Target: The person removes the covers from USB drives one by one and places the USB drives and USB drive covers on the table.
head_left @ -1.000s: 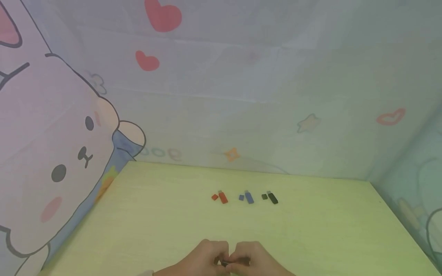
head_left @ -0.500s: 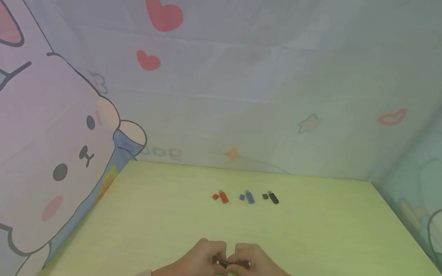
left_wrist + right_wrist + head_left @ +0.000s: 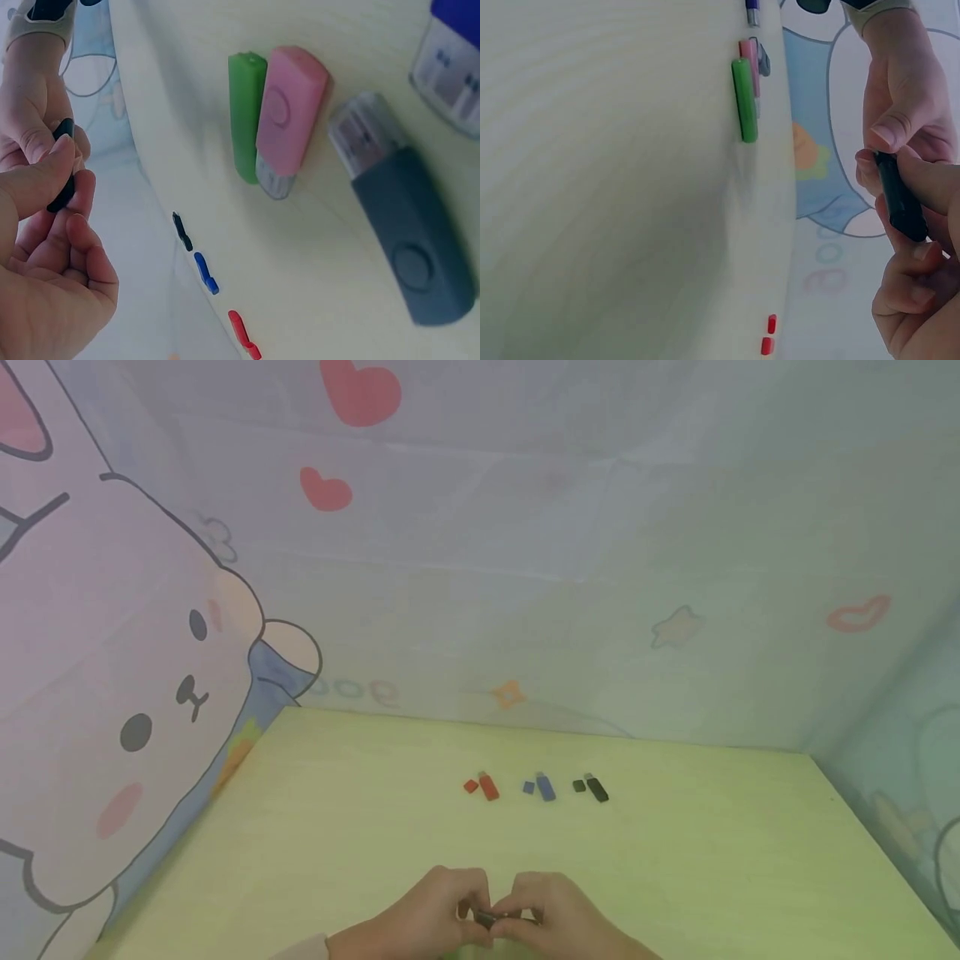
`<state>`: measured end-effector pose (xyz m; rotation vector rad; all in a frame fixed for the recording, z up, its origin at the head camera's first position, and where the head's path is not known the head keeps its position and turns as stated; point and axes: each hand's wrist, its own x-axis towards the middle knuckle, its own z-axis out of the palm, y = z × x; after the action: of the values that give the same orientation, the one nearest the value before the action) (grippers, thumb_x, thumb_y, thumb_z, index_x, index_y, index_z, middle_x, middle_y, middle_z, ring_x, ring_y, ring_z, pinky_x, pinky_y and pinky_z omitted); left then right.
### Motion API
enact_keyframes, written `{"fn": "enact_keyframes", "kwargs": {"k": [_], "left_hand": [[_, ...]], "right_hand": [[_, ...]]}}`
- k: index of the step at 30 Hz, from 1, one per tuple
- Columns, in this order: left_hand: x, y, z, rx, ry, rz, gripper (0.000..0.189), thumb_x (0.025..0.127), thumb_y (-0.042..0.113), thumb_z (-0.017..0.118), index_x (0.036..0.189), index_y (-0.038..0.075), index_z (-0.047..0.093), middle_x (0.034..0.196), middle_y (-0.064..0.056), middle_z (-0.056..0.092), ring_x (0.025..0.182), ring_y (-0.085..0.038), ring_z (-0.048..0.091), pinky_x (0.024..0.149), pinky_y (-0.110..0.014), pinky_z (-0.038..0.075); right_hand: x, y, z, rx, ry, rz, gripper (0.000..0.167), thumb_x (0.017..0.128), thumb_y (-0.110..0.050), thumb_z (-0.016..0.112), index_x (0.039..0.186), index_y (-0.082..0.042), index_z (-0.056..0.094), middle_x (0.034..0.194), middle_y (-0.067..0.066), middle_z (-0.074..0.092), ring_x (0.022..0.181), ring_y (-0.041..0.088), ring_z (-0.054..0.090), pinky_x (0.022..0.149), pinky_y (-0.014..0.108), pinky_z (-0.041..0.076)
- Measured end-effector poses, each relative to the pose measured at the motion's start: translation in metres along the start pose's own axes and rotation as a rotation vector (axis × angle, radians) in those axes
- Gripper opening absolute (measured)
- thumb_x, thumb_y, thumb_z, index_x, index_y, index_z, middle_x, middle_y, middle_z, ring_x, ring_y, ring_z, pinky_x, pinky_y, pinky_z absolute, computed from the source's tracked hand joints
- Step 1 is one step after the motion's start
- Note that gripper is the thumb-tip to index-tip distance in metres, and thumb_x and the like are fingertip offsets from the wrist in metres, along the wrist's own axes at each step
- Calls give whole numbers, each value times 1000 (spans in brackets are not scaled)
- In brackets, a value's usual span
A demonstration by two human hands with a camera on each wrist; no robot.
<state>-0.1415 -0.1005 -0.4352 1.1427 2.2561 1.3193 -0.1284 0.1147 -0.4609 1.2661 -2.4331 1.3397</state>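
Note:
My left hand (image 3: pixel 442 910) and right hand (image 3: pixel 558 914) meet at the table's near side in the head view. Between them is a dark USB flash drive (image 3: pixel 901 202); the fingers and thumb of each hand pinch it, and they partly cover it. Its near end (image 3: pixel 61 196) shows past the left thumb in the left wrist view. Farther back lie a red flash drive (image 3: pixel 489 787), a blue one (image 3: pixel 546 788) and a black one (image 3: pixel 597 789). Each has its separate cap to its left: red cap (image 3: pixel 470 786), blue cap (image 3: pixel 528 787), black cap (image 3: pixel 579 786).
Close to the left wrist camera lie a green stick (image 3: pixel 246 116), a pink flash drive (image 3: pixel 289 109), a dark grey-blue one (image 3: pixel 412 232) and part of a purple-capped one (image 3: pixel 454 71). The pale yellow table (image 3: pixel 337 810) ends at a printed cloth backdrop (image 3: pixel 450 610).
Both hands have moved slightly up in the head view, still holding the dark flash drive, more of which shows between the fingers. The row at the back looks the same, with a slight camera shift.

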Motion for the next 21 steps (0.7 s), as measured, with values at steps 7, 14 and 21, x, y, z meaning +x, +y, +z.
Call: {"fn": "enact_keyframes", "kwargs": {"k": [7,14,21], "left_hand": [[0,5,-10,79,66,-15,22,79,11,78,79,13,56,79,4,69,63,5,45,58,-17,41],[4,9,-21,170,142,-70,20,79,14,78,80,15,59,78,12,63,68,2,46,62,-18,42],[11,9,-37,264,215,-65,17,80,16,78,85,14,62,81,11,63,73,-3,49,65,-21,43]], "right_hand": [[9,-2,-11,-73,17,5,16,88,-23,69,95,-12,76,71,-8,61,63,-10,37,51,12,39],[22,-4,-25,-65,25,159,18,87,-30,70,95,-15,76,76,-11,64,58,-5,38,51,15,38],[39,-2,-39,-74,41,201,16,88,-26,70,98,-16,76,82,-9,68,55,-1,41,51,18,39]]}}
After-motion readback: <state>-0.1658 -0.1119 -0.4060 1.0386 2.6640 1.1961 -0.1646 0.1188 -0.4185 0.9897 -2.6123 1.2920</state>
